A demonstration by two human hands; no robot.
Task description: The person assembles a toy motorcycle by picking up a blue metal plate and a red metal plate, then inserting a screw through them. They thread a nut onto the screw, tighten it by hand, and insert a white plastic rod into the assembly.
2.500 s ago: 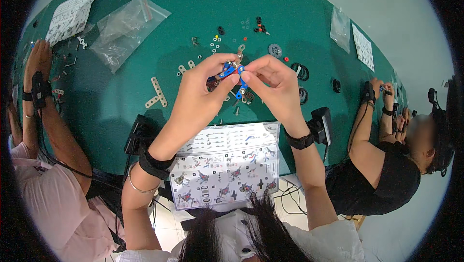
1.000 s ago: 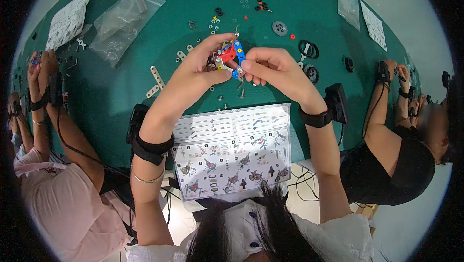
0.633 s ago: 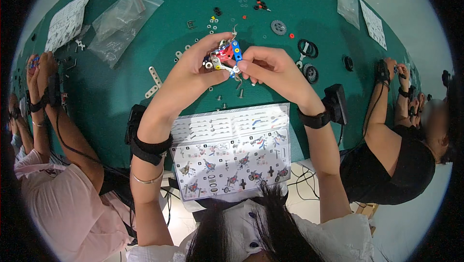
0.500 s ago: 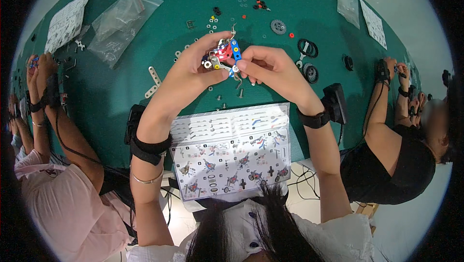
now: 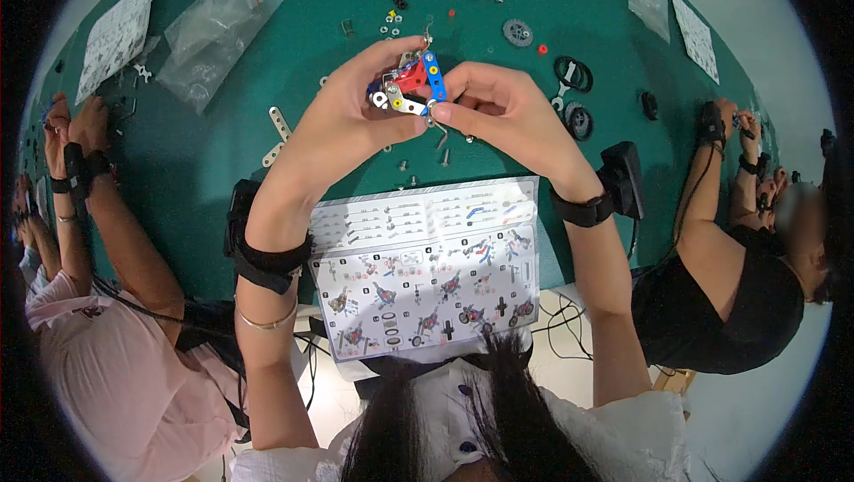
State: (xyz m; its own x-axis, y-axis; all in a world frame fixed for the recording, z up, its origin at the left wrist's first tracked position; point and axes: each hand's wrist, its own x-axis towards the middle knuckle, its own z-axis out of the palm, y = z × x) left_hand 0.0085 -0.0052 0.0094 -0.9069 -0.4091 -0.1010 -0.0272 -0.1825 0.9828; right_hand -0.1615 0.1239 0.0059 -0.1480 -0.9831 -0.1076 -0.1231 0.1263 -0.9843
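Held up at upper centre of the frame: a small assembly [image 5: 411, 84] of perforated metal strips, blue, red and bare silver, with yellow-dotted holes. Left hand [image 5: 342, 122] pinching its lower left end, fingers clenched on it; right hand [image 5: 498, 108] gripping the right end at the blue strip. Beneath, a green felt-like counter [image 5: 196, 153] strewn with tiny screws and nuts, black rubber rings [image 5: 574, 73], a grey gear [image 5: 517, 33]. Lower centre, a glossy printed instruction sheet [image 5: 427, 264]; upper left, a crinkled clear plastic bag [image 5: 218, 28].
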